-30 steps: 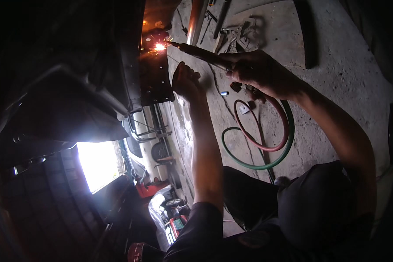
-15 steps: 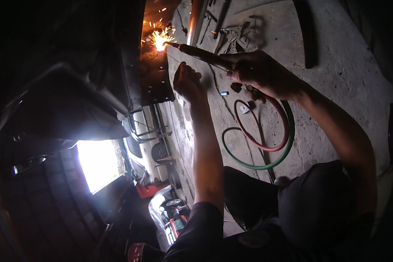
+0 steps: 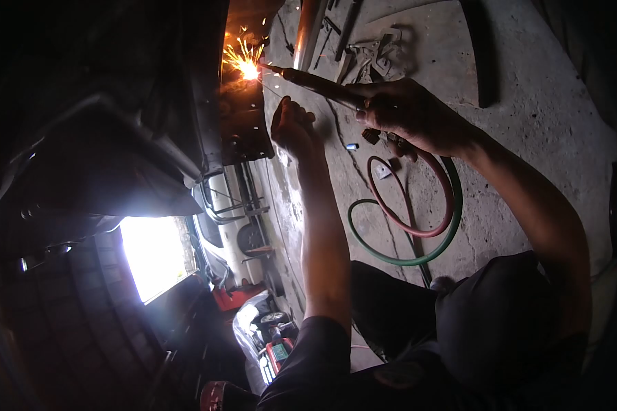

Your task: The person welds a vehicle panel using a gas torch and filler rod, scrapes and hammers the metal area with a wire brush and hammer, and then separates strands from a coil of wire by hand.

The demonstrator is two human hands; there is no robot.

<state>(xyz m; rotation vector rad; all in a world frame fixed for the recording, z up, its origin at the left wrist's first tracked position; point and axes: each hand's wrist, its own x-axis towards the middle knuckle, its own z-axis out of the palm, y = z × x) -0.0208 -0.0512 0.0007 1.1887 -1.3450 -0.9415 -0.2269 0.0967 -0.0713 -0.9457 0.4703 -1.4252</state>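
My right hand [image 3: 411, 116] is wrapped round the handle of a gas welding torch [image 3: 322, 89], whose tip points left at a metal panel [image 3: 243, 127]. Bright sparks [image 3: 248, 67] burst from the panel just off the tip. Lower down, my left hand [image 3: 295, 127] is closed in a pinch on a thin filler rod [image 3: 270, 89], which reaches up toward the glowing spot. A red hose [image 3: 440, 229] and a green hose [image 3: 397, 262] loop beneath the torch. The panel's surface around the sparks glows orange.
Locking pliers [image 3: 380, 55] and other metal tools lie on the concrete floor [image 3: 500, 178]. A long metal tube [image 3: 307, 34] lies near the panel. Dark vehicle bodywork [image 3: 96, 151] fills the left. A light-coloured vehicle [image 3: 250, 240] stands farther back, near a bright opening [image 3: 154, 257].
The spark spray now fans more to the upper left, and its bright core has shifted slightly. Both hands keep nearly the same place and hold.
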